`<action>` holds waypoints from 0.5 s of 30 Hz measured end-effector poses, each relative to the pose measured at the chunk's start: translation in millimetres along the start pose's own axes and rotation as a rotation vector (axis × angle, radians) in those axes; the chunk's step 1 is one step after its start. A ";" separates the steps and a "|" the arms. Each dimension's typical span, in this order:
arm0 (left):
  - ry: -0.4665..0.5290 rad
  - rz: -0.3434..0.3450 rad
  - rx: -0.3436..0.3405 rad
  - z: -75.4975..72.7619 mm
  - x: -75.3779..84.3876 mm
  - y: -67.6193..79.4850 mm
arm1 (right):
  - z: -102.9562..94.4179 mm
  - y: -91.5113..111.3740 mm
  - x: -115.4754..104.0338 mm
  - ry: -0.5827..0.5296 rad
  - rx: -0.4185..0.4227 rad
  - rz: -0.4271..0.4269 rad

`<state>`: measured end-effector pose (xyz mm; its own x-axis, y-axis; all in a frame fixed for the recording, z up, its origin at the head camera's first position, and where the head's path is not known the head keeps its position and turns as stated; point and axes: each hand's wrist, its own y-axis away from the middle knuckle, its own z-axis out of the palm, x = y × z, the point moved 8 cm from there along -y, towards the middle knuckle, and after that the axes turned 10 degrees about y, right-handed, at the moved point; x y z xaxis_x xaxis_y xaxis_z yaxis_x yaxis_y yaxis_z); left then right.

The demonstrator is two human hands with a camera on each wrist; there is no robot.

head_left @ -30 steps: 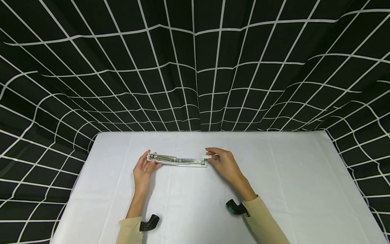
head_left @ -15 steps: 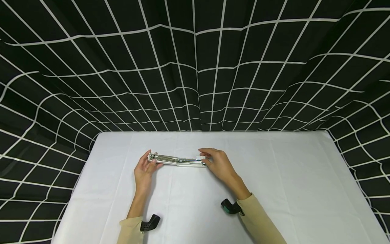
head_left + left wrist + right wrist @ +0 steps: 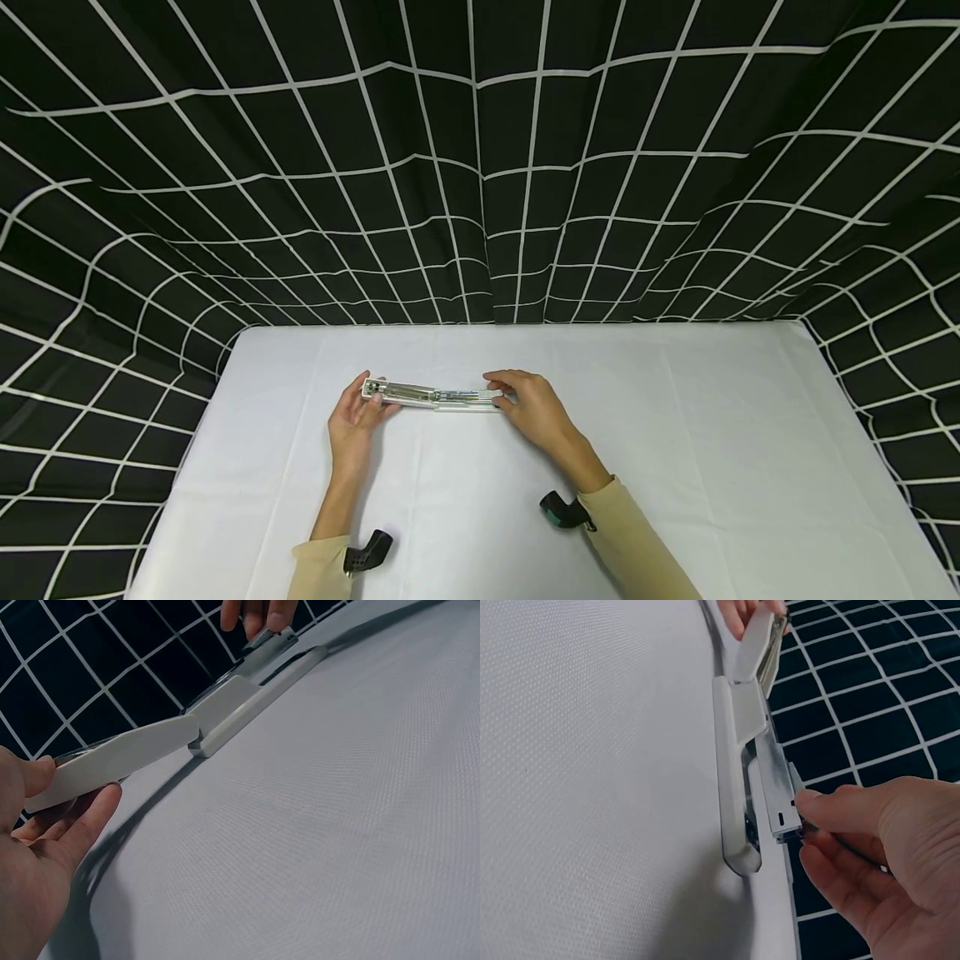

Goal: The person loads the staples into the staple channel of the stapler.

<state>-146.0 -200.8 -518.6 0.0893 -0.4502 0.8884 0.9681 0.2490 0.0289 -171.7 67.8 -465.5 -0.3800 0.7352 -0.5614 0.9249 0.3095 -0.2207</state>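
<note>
A white stapler point(image 3: 461, 407) lies long-ways across the table, swung wide so that its metal magazine point(image 3: 775, 780) is exposed. My left hand point(image 3: 352, 429) holds the raised top cover point(image 3: 127, 759) by its end, thumb on one side and fingers on the other. At the opposite end, my right hand point(image 3: 536, 408) pinches a small pale strip, which looks like a row of staples point(image 3: 489, 394), over the front of the magazine. The right wrist view shows thumb and fingertips beside the magazine's front end, partly hiding the strip. The stapler's base rests on the cloth.
A white cloth point(image 3: 712, 433) covers the table. Black curtains with a white grid point(image 3: 480, 167) surround its back and sides. A black camera point(image 3: 369, 551) sits on the left wrist, and another camera point(image 3: 562, 510) on the right.
My right hand has moved left with the small pale strip, from beyond the stapler's front end to over its magazine, and slightly down. My left hand stays nearly still.
</note>
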 end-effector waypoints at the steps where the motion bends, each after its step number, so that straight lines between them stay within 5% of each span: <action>1: -0.004 0.001 -0.003 0.0 0.1 -0.1 | -0.1 0.0 -0.2 0.003 0.002 0.000; 15: -0.025 -0.006 -0.002 -1.1 -1.0 -0.4 | 3.4 0.3 0.5 0.003 -0.021 -0.011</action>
<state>-146.2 -201.4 -520.0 0.0776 -0.4304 0.8993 0.9692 0.2442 0.0333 -171.5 66.2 -468.6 -0.3905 0.7334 -0.5565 0.9201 0.3306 -0.2098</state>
